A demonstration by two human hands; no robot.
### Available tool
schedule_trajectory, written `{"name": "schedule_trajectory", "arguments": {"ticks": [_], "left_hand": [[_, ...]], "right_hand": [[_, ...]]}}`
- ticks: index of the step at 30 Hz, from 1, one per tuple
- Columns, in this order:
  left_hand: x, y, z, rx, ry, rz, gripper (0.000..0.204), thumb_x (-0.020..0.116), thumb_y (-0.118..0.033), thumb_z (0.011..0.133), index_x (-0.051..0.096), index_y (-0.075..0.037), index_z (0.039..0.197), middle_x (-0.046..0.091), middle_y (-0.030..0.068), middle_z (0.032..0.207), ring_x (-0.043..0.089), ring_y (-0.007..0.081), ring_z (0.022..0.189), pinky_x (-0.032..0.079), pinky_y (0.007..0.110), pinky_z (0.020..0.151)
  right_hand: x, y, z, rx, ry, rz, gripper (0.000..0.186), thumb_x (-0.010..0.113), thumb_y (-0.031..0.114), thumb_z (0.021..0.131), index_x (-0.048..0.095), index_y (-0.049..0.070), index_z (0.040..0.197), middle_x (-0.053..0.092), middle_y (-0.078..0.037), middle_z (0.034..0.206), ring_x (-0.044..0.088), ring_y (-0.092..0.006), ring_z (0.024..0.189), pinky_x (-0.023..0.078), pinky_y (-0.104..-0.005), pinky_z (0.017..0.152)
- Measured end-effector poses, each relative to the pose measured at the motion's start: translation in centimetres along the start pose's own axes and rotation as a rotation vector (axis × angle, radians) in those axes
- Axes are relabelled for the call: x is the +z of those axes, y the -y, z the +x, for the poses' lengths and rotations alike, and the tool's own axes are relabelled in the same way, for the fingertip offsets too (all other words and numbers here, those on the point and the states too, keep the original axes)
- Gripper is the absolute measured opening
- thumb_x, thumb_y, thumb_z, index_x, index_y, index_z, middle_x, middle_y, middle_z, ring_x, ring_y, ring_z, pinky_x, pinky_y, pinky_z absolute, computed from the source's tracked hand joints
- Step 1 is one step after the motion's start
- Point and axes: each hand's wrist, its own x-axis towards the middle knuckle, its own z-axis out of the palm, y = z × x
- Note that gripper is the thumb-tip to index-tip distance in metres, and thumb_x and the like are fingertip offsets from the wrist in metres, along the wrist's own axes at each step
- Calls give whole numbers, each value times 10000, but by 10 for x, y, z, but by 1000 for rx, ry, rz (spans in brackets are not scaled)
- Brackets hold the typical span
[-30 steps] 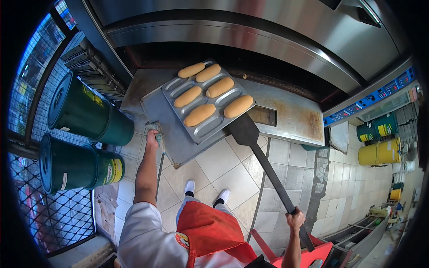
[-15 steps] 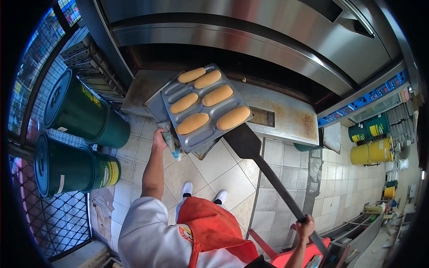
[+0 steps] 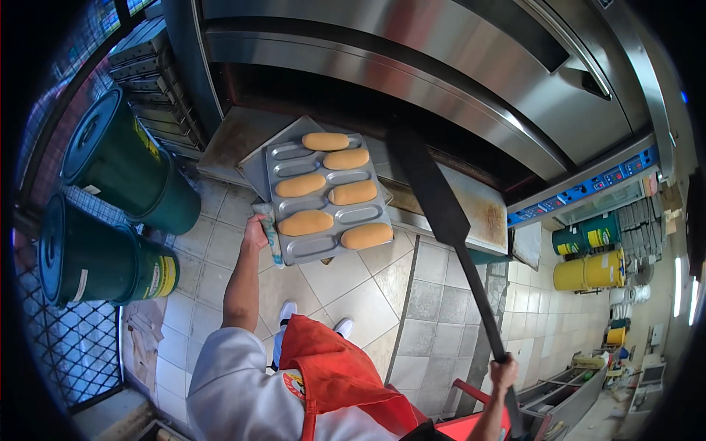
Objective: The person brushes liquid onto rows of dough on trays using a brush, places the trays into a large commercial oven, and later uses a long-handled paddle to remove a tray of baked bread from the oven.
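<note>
My left hand (image 3: 255,231) is closed round a pale, blue-marked cloth (image 3: 270,239) at the left edge of a grey moulded baking pan (image 3: 312,253). Several golden long bread rolls (image 3: 306,223) lie in some of its oval hollows; other hollows hold nothing. Under the pan, part of a flat metal tray (image 3: 256,162) shows over the oven ledge. My right hand (image 3: 504,372) wraps round the handle of a long dark baker's peel (image 3: 434,191). The peel's blade tilts toward the dark oven opening (image 3: 316,92), apart from the pan; its tip is hard to make out there.
A steel deck oven (image 3: 412,44) with a blue control strip (image 3: 588,187) spans the far side. Green lidded bins (image 3: 121,158) and stacked pans (image 3: 151,81) stand at left. A red chair (image 3: 471,422) is near my right arm. Yellow and green bins (image 3: 588,270) stand farther right.
The peel's blade has come out from beneath the pan's right side and moved up toward the oven opening. The pan has turned straighter, and my left hand still grips its edge.
</note>
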Motion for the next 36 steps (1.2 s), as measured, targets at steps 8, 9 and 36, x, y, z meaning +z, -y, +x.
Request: {"name": "schedule_trajectory", "arguments": {"ticks": [8, 9, 36], "left_hand": [[35, 31, -30, -42, -275, 20, 126, 518, -205, 733, 519, -100, 802, 525, 49, 761, 519, 228, 708, 454, 362, 676], [36, 36, -33, -33, -278, 33, 126, 518, -205, 733, 519, -100, 802, 525, 49, 761, 519, 228, 708, 454, 362, 676], [51, 53, -8, 87, -336, -59, 96, 489, -88, 718, 487, -49, 805, 511, 95, 790, 529, 271, 713, 481, 436, 692]], "right_hand": [[100, 71, -34, 51, -118, 115, 243, 674, 121, 576, 582, 75, 796, 612, -127, 773, 598, -348, 735, 465, -464, 639], [108, 71, -37, 32, -119, 123, 242, 678, 123, 576, 581, 83, 793, 601, -122, 751, 592, -345, 718, 461, -465, 630], [188, 274, 197, -272, 309, 478, 352, 712, 234, 611, 640, 55, 905, 643, -186, 847, 615, -382, 828, 482, -451, 727]]}}
